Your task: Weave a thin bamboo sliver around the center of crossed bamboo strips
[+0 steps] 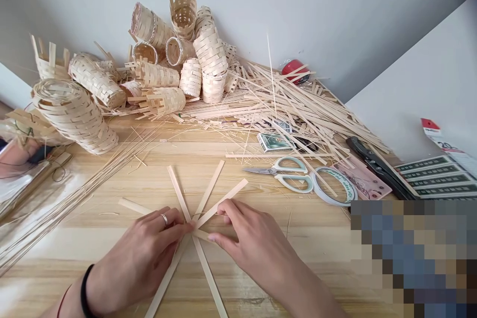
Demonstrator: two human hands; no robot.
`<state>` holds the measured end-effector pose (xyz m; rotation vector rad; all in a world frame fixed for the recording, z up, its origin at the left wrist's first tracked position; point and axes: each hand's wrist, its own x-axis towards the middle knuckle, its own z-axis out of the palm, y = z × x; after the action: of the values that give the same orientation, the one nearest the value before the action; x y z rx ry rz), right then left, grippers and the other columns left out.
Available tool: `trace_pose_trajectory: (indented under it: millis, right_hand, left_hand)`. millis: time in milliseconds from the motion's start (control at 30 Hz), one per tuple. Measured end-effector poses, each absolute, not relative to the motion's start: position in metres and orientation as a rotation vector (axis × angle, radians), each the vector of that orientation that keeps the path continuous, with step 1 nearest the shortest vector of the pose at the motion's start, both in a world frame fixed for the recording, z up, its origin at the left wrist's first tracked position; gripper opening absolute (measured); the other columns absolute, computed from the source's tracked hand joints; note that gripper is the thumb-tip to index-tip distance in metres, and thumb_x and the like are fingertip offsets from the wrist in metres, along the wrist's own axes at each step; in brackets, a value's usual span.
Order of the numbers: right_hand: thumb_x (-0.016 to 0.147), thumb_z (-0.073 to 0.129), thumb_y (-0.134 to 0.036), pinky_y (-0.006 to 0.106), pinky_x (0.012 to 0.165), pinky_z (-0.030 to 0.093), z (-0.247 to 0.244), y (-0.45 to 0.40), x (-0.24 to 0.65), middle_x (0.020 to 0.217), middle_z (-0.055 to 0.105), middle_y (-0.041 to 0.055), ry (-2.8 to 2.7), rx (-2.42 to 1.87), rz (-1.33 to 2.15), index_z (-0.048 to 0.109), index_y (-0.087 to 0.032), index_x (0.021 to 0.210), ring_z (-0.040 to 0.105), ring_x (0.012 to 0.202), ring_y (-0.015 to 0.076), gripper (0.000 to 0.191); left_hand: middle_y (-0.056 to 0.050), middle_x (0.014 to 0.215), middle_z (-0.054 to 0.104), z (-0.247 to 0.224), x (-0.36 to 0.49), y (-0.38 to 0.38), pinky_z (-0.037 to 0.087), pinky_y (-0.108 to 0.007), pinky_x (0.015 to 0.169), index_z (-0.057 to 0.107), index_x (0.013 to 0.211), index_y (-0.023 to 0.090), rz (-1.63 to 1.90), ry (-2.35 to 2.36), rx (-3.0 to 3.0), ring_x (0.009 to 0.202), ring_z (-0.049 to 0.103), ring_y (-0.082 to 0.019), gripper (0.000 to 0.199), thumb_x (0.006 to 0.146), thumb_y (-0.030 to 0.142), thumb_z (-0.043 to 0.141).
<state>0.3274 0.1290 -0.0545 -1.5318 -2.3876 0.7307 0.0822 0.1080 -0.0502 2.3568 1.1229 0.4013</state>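
Head view, our only one: flat wooden strips [209, 278] lie crossed in a star on the worktop [238, 298], crossing point right in front of us, between the two hands. Left hand [143, 251]: fingers bunched, grasping the strips at the crossing, index tip pressed onto the centre. Right hand [257, 243]: thumb and forefinger curved and parted, beside the strips fanning to the right. Can't tell if they grasp a fine strand there.

Doing it well, our take: press straight down on the centre; if that fingertip slides, the whole star likely skews. Let the right hand do the adjusting, one strip at a time, moved near the crossing rather than by the tip, so less gets levered loose. Even out the spokes: two at upper right look close together, gap beside them wider. Strips look thin, so ease them round; a sharp fold could crack one.

Scissors [276, 170] and tape roll [350, 191] sit off to the right, clear of the spokes. Good, we want that.
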Motion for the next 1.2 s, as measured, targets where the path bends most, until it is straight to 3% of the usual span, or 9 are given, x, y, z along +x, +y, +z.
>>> trace_pose_trajectory:
  millis: [333,467,700,867,1000,1200]
  right_hand:
    - [0.062,0.1,-0.036,0.044,0.073,0.059,-0.057,0.119,0.316,0.096,0.065,0.0047,-2.361,-1.483,0.555,0.055,-0.02,0.101,0.068,0.087,0.0293,0.062]
    - [0.064,0.097,-0.043,0.049,0.071,0.06,-0.058,0.114,0.309,0.095,0.064,0.0081,-2.353,-1.456,0.469,0.055,-0.018,0.103,0.066,0.086,0.0316,0.063]
    - [0.058,0.102,-0.03,0.051,0.076,0.062,-0.063,0.109,0.305,0.097,0.065,0.0097,-2.364,-1.417,0.4,0.056,-0.017,0.101,0.065,0.089,0.0333,0.064]
    - [0.06,0.1,-0.044,0.053,0.077,0.061,-0.066,0.107,0.299,0.107,0.065,0.0142,-2.336,-1.433,0.398,0.055,-0.014,0.115,0.065,0.095,0.0358,0.077]
    - [0.06,0.1,-0.039,0.055,0.082,0.061,-0.07,0.103,0.293,0.115,0.064,0.016,-2.321,-1.476,0.4,0.051,-0.013,0.13,0.065,0.101,0.0373,0.089]
    - [0.065,0.098,-0.037,0.056,0.088,0.059,-0.075,0.101,0.293,0.121,0.062,0.0165,-2.296,-1.505,0.425,0.049,-0.016,0.133,0.063,0.107,0.0383,0.087]
  left_hand:
    - [-0.007,0.108,0.066,-0.054,0.083,0.107,0.056,-0.034,0.082,0.059,0.133,0.025,0.358,1.151,2.378,0.095,0.066,-0.021,0.049,0.094,0.002,0.042]
    - [-0.006,0.106,0.064,-0.055,0.083,0.107,0.055,-0.032,0.08,0.061,0.127,0.024,0.357,1.163,2.367,0.093,0.065,-0.021,0.041,0.096,0.003,0.045]
    - [-0.006,0.106,0.064,-0.055,0.082,0.108,0.055,-0.033,0.079,0.062,0.121,0.024,0.361,1.155,2.367,0.093,0.065,-0.021,0.034,0.096,0.005,0.048]
    - [-0.007,0.108,0.064,-0.054,0.085,0.109,0.058,-0.033,0.077,0.064,0.117,0.022,0.424,1.154,2.384,0.093,0.067,-0.022,0.03,0.093,0.006,0.052]
    - [-0.009,0.111,0.064,-0.053,0.086,0.109,0.06,-0.036,0.078,0.066,0.121,0.022,0.464,1.177,2.395,0.098,0.068,-0.025,0.034,0.093,0.008,0.053]
    - [-0.012,0.123,0.063,-0.052,0.085,0.108,0.061,-0.043,0.089,0.063,0.132,0.025,0.472,1.214,2.378,0.112,0.064,-0.028,0.045,0.092,0.007,0.053]
